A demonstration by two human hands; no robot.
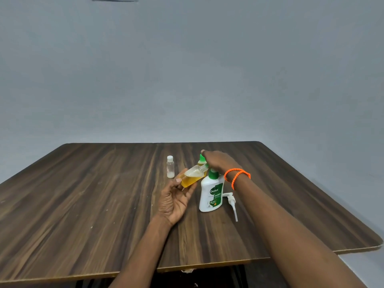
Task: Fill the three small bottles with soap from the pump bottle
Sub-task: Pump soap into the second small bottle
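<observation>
Three small bottles sit toward the far middle of the wooden bench (83,194). One clear bottle (192,177), uncapped and holding yellow soap in its lower part, lies tilted in the left hand (176,199), neck pointing up and to the right; the thumb and curled fingers grip its lower end, palm turned up. Behind it a second small bottle with a green cap (201,160) stands upright, and the right hand (218,162) reaches over it, fingertips at the green cap; whether the fingers actually pinch the cap cannot be told from this angle. A third small bottle with a white cap (170,166) stands upright to the left, apart from both hands, with a little white stuff at its bottom. The white pump bottle (211,194) stands just right of the left hand, its green neck open. Its white pump head (232,202) lies on the bench just beside it, to the right. Two orange bands (238,176) circle the right wrist.
</observation>
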